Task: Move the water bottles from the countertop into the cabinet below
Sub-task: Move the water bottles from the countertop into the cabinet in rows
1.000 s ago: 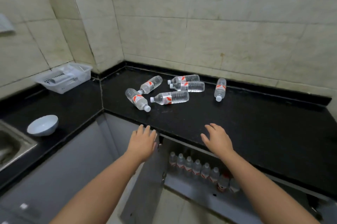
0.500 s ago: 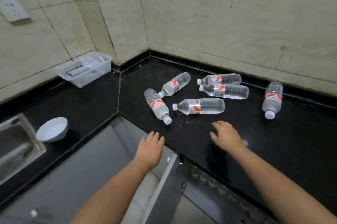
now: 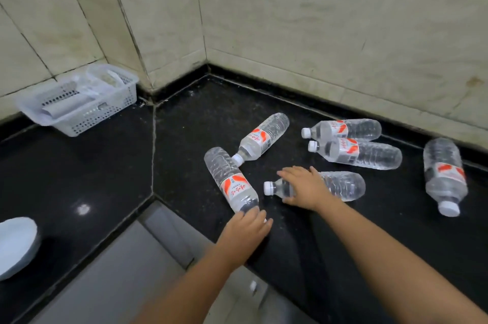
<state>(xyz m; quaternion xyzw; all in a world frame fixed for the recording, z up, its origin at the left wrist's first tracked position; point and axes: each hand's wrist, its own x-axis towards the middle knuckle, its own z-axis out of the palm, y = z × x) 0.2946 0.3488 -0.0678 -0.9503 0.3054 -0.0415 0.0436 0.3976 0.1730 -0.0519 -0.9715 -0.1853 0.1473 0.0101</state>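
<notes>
Several clear water bottles with red-and-white labels lie on their sides on the black countertop (image 3: 330, 239). My left hand (image 3: 244, 230) covers the cap end of the nearest bottle (image 3: 232, 182), fingers curled over its neck. My right hand (image 3: 303, 187) spans the neck and shoulder of another bottle (image 3: 343, 186), fingers on the far side and thumb on the near side. Untouched bottles lie behind: one (image 3: 261, 139) at the centre, a pair (image 3: 351, 129) (image 3: 369, 156) side by side, one (image 3: 446, 175) at the right. Below the counter edge only the top of the grey cabinet door (image 3: 253, 286) shows; the inside is hidden.
A white perforated basket (image 3: 79, 104) stands against the left wall. A white bowl (image 3: 15, 244) sits at the left edge of view. Tiled walls close the corner behind the bottles. Grey cabinet fronts (image 3: 118, 271) run under the angled counter.
I have leaned closer to the counter. Both hands moved forward from the counter edge onto the two nearest bottles. The row of bottles inside the cabinet has dropped out of view.
</notes>
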